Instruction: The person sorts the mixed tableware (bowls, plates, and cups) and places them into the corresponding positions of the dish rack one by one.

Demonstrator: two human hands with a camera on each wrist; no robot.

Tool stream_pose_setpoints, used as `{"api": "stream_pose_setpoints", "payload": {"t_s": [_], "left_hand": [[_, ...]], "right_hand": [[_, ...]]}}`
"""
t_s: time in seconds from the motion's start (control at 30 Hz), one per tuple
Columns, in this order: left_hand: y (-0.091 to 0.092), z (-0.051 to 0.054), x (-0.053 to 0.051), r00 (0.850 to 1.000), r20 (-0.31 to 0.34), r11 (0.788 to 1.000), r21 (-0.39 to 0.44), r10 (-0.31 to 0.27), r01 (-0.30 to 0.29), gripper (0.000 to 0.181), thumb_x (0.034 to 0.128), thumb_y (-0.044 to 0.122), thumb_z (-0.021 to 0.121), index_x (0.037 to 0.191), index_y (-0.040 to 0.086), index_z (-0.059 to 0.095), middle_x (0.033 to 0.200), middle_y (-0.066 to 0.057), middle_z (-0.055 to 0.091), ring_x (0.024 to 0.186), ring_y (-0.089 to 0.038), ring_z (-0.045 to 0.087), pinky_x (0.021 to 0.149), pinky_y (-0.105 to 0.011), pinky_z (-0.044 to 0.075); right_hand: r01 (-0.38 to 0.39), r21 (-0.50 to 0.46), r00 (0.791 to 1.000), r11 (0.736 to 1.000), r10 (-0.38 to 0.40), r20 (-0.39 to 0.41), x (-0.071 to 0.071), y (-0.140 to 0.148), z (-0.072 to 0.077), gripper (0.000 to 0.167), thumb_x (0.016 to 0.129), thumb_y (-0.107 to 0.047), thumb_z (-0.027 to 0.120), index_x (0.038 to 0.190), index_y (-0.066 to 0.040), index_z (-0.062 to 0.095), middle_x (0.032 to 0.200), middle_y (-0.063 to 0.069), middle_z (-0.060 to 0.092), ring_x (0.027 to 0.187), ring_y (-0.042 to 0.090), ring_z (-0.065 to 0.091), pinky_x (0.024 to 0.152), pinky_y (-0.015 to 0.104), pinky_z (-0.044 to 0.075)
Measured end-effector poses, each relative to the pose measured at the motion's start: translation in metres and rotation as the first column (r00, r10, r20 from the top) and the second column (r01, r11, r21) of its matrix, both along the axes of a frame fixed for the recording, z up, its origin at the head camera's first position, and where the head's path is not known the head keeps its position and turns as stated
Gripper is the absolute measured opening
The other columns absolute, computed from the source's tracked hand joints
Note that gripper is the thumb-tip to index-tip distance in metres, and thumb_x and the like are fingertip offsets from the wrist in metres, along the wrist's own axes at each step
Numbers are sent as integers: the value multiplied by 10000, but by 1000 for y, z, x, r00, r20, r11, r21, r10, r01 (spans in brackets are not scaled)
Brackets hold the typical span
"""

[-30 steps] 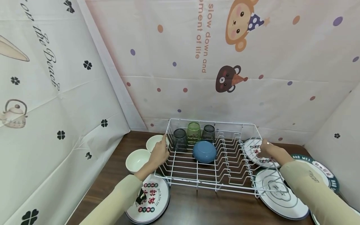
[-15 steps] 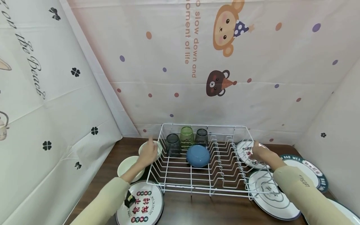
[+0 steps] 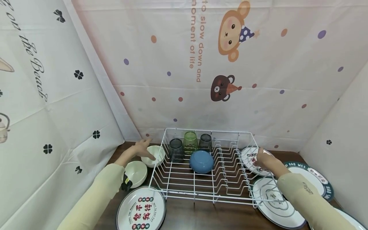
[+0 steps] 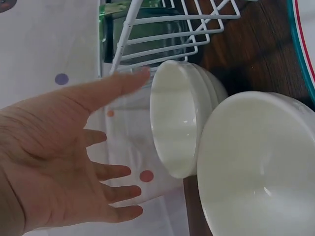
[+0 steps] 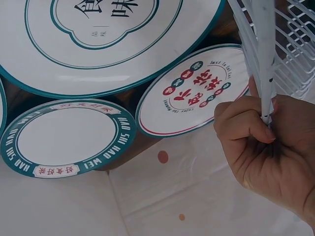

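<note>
My right hand (image 3: 263,158) grips the right rim of the white wire dish rack (image 3: 195,193), its fingers curled round the wire in the right wrist view. Above the stack of small white bowls (image 3: 157,154), my left hand (image 4: 64,162) is spread with straight fingers and holds nothing. The thumb points toward the rack's corner; whether it touches a bowl I cannot tell. In the rack stand a dark glass (image 3: 176,150), a green glass (image 3: 190,142) and another dark glass (image 3: 205,142), all upside down. A blue bowl (image 3: 201,162) lies upside down before them.
A larger white bowl (image 3: 136,174) stands beside the small stack. Front left is a stack of printed plates (image 3: 129,207). Right of the rack lie a small plate (image 3: 248,156), a larger white plate (image 3: 287,214) and a green-rimmed plate (image 3: 310,177). Printed cloth (image 3: 178,108) closes off the back.
My left hand has let go of the rack's left rim and moved left over the white bowls, its fingers spreading. The right hand has kept its grip on the rack. The view has shifted slightly.
</note>
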State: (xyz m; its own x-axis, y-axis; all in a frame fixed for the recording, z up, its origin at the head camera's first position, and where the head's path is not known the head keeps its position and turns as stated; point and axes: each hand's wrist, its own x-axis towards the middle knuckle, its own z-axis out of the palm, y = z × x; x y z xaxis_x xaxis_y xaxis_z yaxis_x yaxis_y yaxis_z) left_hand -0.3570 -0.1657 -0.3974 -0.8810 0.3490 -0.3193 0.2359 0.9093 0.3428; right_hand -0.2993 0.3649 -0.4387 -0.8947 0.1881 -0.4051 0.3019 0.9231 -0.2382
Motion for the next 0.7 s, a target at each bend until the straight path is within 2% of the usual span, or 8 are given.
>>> {"api": "stream_pose_setpoints", "payload": {"t_s": [0.2, 0.37, 0.5, 0.6, 0.7], "left_hand": [[6, -8, -8, 997, 28, 995, -64, -73, 75, 1153, 806, 304, 834, 1612, 2, 67, 1593, -429, 152, 1424, -677, 196, 1113, -747, 294], [11, -18, -11, 994, 39, 988, -107, -105, 109, 1117, 826, 328, 825, 1610, -9, 104, 1607, -404, 168, 1448, -650, 194, 1115, -765, 265], [17, -30, -14, 995, 11, 987, -128, -95, 96, 1094, 813, 344, 842, 1618, 35, 170, 1608, -364, 234, 1444, -623, 251, 1108, -772, 265], [17, -37, -13, 997, -13, 988, -139, -73, 70, 1094, 785, 349, 869, 1616, 66, 217, 1594, -348, 266, 1420, -612, 300, 1093, -766, 291], [19, -41, -13, 998, -4, 987, -142, -69, 68, 1057, 796, 330, 867, 1615, 84, 244, 1590, -358, 237, 1400, -599, 312, 1078, -732, 346]], "right_hand": [[-7, -16, 998, 1000, 7, -56, 11, -11, 5, 782, 1019, -127, 589, 1444, 203, 22, 740, 132, 625, 565, 175, 522, 512, 247, 439], [9, -15, 999, 1000, -10, -48, 12, -12, 3, 755, 1024, -119, 578, 1449, 179, 30, 755, 139, 621, 558, 181, 530, 506, 249, 446], [32, -4, 999, 999, -32, -43, 14, -8, 3, 777, 1026, -126, 582, 1465, 167, 12, 761, 138, 615, 548, 183, 545, 501, 244, 459], [28, -1, 998, 1000, -28, -48, 15, -8, 3, 783, 1019, -131, 600, 1461, 166, 25, 781, 152, 628, 552, 199, 574, 509, 254, 480], [23, 10, 998, 1000, -23, -51, 14, -7, 3, 784, 1009, -136, 614, 1447, 172, 41, 803, 174, 646, 576, 234, 614, 527, 282, 507]]}}
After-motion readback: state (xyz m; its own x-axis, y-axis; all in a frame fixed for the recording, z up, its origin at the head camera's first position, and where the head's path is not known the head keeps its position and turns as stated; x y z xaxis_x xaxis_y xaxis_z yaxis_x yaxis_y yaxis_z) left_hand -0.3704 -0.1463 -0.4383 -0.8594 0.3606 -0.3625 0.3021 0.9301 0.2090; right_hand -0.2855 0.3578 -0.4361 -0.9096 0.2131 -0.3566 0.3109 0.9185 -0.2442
